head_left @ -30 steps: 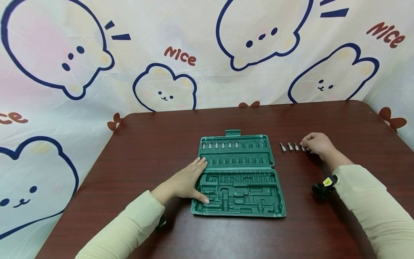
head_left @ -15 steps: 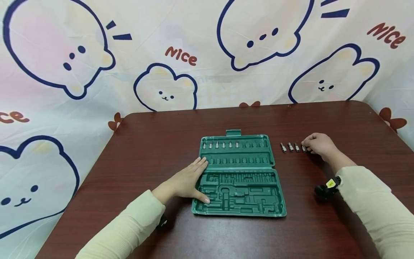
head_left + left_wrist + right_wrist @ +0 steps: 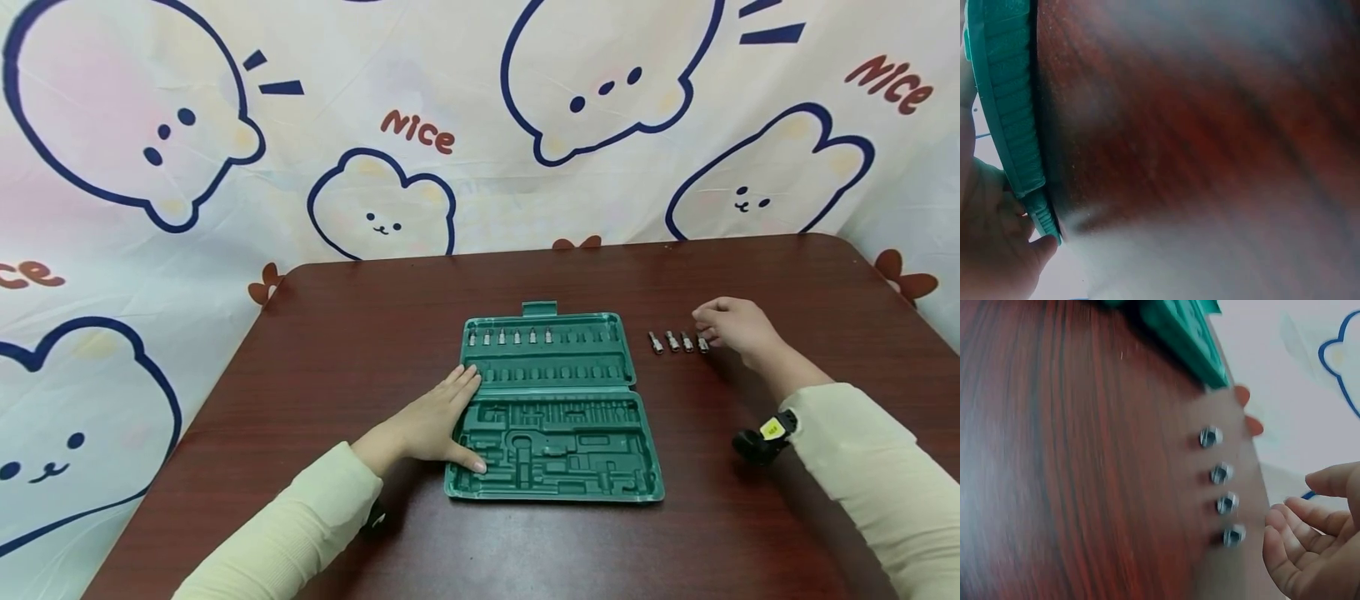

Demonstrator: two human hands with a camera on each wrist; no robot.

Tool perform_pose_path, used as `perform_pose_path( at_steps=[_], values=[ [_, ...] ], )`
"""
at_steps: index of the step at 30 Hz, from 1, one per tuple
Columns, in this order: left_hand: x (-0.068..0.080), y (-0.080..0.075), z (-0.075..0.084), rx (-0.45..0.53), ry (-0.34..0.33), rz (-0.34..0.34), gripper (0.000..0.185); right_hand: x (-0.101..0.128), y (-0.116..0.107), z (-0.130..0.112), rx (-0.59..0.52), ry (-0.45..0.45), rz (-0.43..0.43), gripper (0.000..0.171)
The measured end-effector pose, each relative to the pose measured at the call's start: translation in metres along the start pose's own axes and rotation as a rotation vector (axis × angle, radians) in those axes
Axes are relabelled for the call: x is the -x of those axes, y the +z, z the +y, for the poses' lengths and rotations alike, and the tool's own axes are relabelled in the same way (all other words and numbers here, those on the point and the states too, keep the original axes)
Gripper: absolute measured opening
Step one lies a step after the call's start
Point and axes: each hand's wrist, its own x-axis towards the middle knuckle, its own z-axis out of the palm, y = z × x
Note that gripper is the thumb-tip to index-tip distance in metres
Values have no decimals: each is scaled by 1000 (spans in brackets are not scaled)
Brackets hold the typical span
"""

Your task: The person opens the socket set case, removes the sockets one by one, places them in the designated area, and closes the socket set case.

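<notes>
The left hand (image 3: 427,425) lies flat with straight fingers on the left edge of the green tool case (image 3: 553,408). Its fingertips reach onto the upper half of the case, and its thumb presses on the lower half. In the left wrist view, the thumb and palm touch the green rim of the case, and this hand grasps nothing.

The right hand (image 3: 731,327) is just beside a row of four small metal bits (image 3: 678,342), on their right end. Its fingers are loosely curled and relaxed, and it holds nothing. In the right wrist view, the hand (image 3: 1313,540) is a little apart from the nearest bit (image 3: 1233,535), and the palm is open toward the row. The four bits stand in a line on the worktop (image 3: 360,350), to the right of the case and close to its upper half.

The case lies open in the middle of the worktop, with its two halves flat. Six more bits (image 3: 510,337) sit in the top row of slots, at the left side. The other slots and the moulded shapes in the lower half hold nothing that I can see.

Both arms wear pale yellow sleeves (image 3: 292,533). A small black camera (image 3: 761,437) sits at the right wrist. Behind the dark red worktop hangs a cloth (image 3: 420,133) with cartoon bears and the word "Nice".
</notes>
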Motion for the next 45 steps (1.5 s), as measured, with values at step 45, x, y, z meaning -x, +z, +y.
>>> perform_pose_path(
  at_steps=[45],
  values=[
    [0, -1, -2, -24, 14, 15, 116, -36, 123, -90, -186, -21, -320, 34]
  ],
)
